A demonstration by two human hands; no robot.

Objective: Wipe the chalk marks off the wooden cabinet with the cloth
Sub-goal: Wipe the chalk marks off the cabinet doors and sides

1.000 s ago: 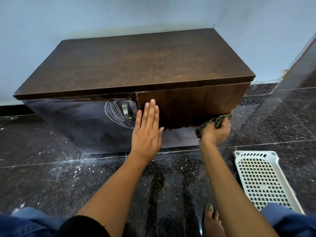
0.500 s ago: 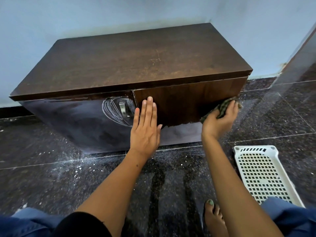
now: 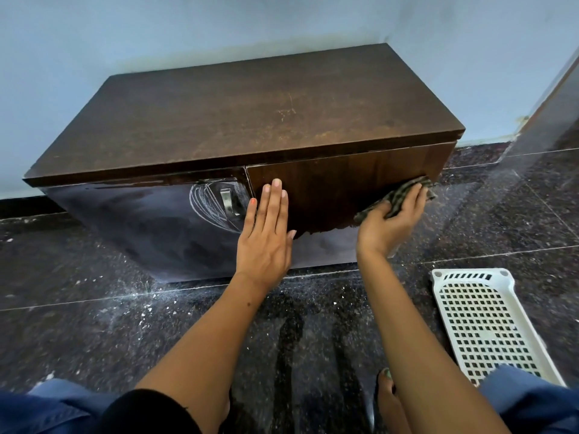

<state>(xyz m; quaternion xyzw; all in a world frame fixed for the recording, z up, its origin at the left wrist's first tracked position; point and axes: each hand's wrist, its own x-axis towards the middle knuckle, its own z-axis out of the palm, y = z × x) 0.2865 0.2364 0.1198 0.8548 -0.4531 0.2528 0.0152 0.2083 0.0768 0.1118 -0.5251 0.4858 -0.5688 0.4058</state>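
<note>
A low dark wooden cabinet (image 3: 244, 120) stands against the pale wall. White chalk marks (image 3: 206, 205) curve around the metal handle (image 3: 226, 200) on its glossy left door. My left hand (image 3: 266, 227) lies flat, fingers straight, on the right door beside the door seam. My right hand (image 3: 391, 219) presses a dark checked cloth (image 3: 404, 195) against the right door close to its right edge. Most of the cloth is under my fingers.
A white perforated plastic basket (image 3: 482, 324) lies on the dark speckled floor (image 3: 94, 308) at the right. White chalk dust is scattered on the floor before the cabinet. A dark polished panel (image 3: 551, 120) rises at the far right. My toes (image 3: 387, 386) show below.
My right hand has moved the cloth up and to the right along the right door, from its lower edge toward its right edge. My left hand stays flat on the door.
</note>
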